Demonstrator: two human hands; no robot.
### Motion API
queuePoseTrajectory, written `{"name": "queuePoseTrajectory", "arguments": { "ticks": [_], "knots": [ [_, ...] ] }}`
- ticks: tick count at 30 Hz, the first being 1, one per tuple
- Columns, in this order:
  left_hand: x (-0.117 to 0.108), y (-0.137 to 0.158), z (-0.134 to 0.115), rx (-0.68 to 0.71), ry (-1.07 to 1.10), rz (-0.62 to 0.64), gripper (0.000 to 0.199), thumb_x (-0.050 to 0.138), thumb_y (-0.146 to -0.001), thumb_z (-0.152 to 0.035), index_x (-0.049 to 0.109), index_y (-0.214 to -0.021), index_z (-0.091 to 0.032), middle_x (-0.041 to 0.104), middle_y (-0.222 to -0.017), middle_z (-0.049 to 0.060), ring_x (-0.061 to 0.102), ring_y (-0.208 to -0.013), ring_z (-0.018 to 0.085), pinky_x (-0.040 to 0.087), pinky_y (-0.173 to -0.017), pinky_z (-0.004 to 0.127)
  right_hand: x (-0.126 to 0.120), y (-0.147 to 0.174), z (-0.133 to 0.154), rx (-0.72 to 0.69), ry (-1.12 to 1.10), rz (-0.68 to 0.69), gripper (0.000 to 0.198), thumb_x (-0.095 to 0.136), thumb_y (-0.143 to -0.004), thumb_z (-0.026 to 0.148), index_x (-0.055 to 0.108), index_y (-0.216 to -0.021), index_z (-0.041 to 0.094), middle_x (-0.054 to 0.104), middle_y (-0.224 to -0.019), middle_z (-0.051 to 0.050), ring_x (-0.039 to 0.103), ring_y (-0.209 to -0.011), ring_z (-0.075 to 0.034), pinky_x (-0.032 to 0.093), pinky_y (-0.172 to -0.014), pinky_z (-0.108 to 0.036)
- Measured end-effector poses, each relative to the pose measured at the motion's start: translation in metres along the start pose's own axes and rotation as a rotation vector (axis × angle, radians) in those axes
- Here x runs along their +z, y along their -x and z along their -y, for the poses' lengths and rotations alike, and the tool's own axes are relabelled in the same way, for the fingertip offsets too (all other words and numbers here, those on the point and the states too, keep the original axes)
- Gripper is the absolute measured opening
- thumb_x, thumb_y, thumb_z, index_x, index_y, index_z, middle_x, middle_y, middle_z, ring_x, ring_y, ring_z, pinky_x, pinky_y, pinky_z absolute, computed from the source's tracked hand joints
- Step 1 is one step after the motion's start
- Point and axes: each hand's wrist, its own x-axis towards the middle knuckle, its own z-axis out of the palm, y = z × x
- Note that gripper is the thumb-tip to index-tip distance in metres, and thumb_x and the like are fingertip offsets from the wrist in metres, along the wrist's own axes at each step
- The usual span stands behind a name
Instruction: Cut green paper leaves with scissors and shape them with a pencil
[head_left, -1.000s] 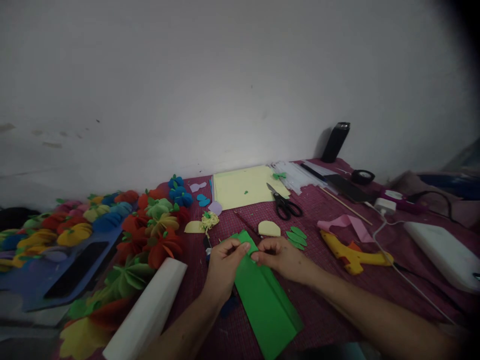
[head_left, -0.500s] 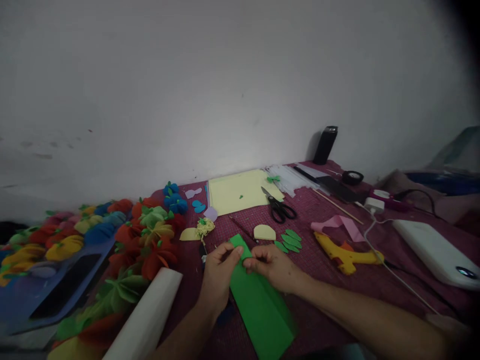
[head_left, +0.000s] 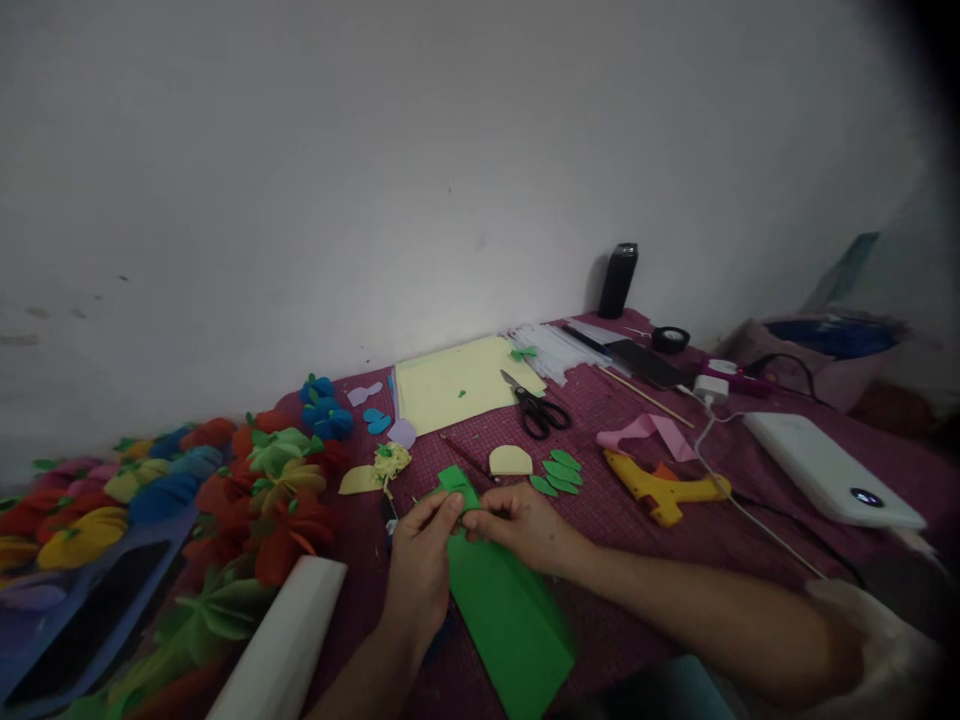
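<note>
Over the near side of a maroon, finely checked cloth (head_left: 589, 390), holding a long green sheet (head_left: 510, 630) by its narrow far end, between both hands. Smooth, matte and straight-sided, with a small layered flap at the top and a blurred lower right edge; hard to tell whether paper or felt. With the left hand (head_left: 421, 560), pinching the left edge between thumb and curled fingers; with the right hand (head_left: 529, 525), pinching the opposite edge, thumb close to thumb.

Just beyond, flat on the cloth, a cream half-round piece (head_left: 510, 460) with a straight near edge and, to its right, pointed green leaf shapes (head_left: 564, 470). Farther back, a flat stack of pale yellow sheets (head_left: 450, 390), overlapped at one side by metal-bladed scissors (head_left: 529, 404) with looped black handles.

Off to the right, a limp, curling pink strip (head_left: 675, 440) beside a hard yellow glue gun (head_left: 664, 492). Off to the left, a smooth white roll (head_left: 285, 635) next to crowded, many-petalled flowers (head_left: 292, 535) in red, yellow, blue and green.
</note>
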Motion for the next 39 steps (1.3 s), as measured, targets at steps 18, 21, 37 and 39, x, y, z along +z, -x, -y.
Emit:
{"name": "queuePoseTrajectory", "arguments": {
  "ticks": [18, 21, 37, 39],
  "knots": [
    [-0.005, -0.005, -0.006, 0.017, 0.043, -0.137, 0.029, 0.085, -0.049, -0.030, 0.063, -0.061, -0.015, 0.059, -0.055, -0.005, 0.052, -0.047, 0.007, 0.042, -0.049, 0.018, -0.005, -0.004, 0.011, -0.106, 0.270, 0.042, 0.035, 0.060, -0.079, 0.044, 0.063, -0.062, 0.014, 0.048, -0.050, 0.006, 0.041, -0.047, -0.008, 0.029, -0.042, -0.018],
    [-0.010, -0.008, -0.011, 0.026, 0.008, -0.115, 0.030, 0.084, -0.051, -0.031, 0.067, -0.068, -0.013, 0.062, -0.060, -0.002, 0.054, -0.049, 0.008, 0.043, -0.048, 0.018, -0.047, -0.015, 0.025, -0.011, 0.609, 0.019, 0.033, 0.064, -0.078, 0.043, 0.066, -0.103, 0.022, 0.066, -0.076, 0.004, 0.059, -0.067, -0.011, 0.044, -0.058, -0.018],
    [-0.021, -0.009, -0.012, 0.030, -0.225, 0.051, 0.029, 0.076, -0.062, -0.038, 0.068, -0.073, -0.013, 0.061, -0.070, 0.001, 0.056, -0.057, 0.012, 0.046, -0.043, 0.019, -0.111, -0.082, -0.018, 0.482, 1.088, -0.298, 0.032, 0.055, -0.090, 0.030, 0.054, -0.117, 0.014, 0.057, -0.117, -0.010, 0.059, -0.097, -0.021, 0.051, -0.081, -0.041],
    [-0.021, -0.009, -0.013, 0.034, -0.229, 0.045, 0.029, 0.077, -0.061, -0.037, 0.069, -0.074, -0.012, 0.061, -0.068, 0.001, 0.055, -0.055, 0.011, 0.044, -0.042, 0.018, -0.110, -0.083, -0.020, 0.497, 1.079, -0.307, 0.031, 0.055, -0.090, 0.030, 0.054, -0.117, 0.015, 0.057, -0.117, -0.009, 0.059, -0.097, -0.021, 0.051, -0.081, -0.041]
  ]
}}
